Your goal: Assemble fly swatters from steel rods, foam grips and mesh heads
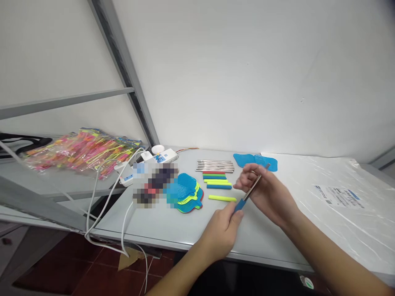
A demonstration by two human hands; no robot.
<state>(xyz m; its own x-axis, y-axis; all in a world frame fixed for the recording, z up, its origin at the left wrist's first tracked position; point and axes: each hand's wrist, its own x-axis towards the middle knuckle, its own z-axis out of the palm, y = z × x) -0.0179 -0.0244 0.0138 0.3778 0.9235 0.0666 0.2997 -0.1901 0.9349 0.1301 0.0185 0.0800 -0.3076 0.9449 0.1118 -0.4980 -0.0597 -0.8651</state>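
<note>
My left hand (220,232) is closed around the blue handle (239,205) of a shiny metal rod (253,187), which slants up to the right. Near the rod's upper end, my right hand (271,193) has its thumb against the metal, with the other fingers curled behind it. Beyond my hands lie a row of metal rods (215,165) and several coloured handle tubes (219,186) in red, green, blue and yellow. A yellow tube (222,198) lies apart, nearest my left hand. Left of these is a pile of perforated fly swatter heads (187,187), blue and yellow on top.
Blue flat pieces (247,159) lie by the wall. A white plastic-wrapped sheet (311,176) with a label covers the table's right side. Power strips (165,157) and loose white cables (106,197) are at left, beside bagged colourful items (83,152) and a metal frame (129,70).
</note>
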